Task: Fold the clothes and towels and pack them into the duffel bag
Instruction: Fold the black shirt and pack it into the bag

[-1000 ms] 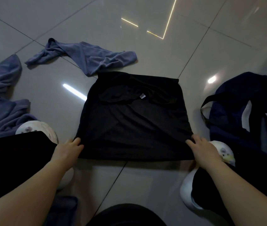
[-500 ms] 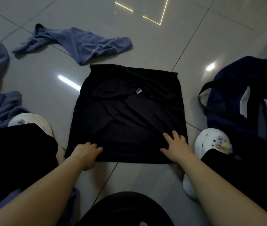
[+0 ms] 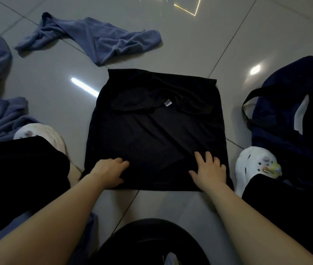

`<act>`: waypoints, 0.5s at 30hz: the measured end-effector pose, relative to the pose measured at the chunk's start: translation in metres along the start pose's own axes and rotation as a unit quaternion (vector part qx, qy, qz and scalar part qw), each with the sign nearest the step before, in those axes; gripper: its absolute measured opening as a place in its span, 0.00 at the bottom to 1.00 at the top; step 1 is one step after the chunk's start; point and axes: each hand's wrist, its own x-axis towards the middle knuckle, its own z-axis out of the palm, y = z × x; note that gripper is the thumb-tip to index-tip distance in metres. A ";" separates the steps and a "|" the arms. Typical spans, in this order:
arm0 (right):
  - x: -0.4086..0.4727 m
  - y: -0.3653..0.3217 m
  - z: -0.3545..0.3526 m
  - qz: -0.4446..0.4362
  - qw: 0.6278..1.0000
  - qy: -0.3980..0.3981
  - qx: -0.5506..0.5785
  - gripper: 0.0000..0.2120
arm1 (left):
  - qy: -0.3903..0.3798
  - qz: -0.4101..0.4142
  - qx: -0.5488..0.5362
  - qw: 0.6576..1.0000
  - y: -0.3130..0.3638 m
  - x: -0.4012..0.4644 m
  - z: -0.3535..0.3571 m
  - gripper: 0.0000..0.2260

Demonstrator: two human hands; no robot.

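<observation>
Now the shirt (image 3: pixel 155 131) lies flat on the floor (image 3: pixel 171 44), half folded; both hands have slid inward from its near corners. Left hand (image 3: pixel 109 172) rests loosely curled, right hand (image 3: pixel 209 172) spread flat, smoothing. Towels (image 3: pixel 98 38) wait; bag (image 3: pixel 293 111) sits right.

There is only one view, from the camera on my head, a wide lens aimed forward and steeply down at the tiled floor (image 3: pixel 171 41) in front of me. It sits close enough that my forearms run in from the bottom edge and my knees fill both lower corners. The wide angle bends the tile lines toward the edges. No second view overlaps it
</observation>
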 end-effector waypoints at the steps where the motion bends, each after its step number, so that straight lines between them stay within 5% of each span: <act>1: 0.000 0.000 0.005 0.005 1.000 -0.018 0.022 0.35 | -0.006 0.014 0.002 1.000 0.004 0.001 0.004 0.23; 15: -0.013 0.023 0.035 0.141 0.979 -0.078 0.128 0.50 | -0.029 0.081 0.094 0.992 0.016 -0.008 0.024 0.15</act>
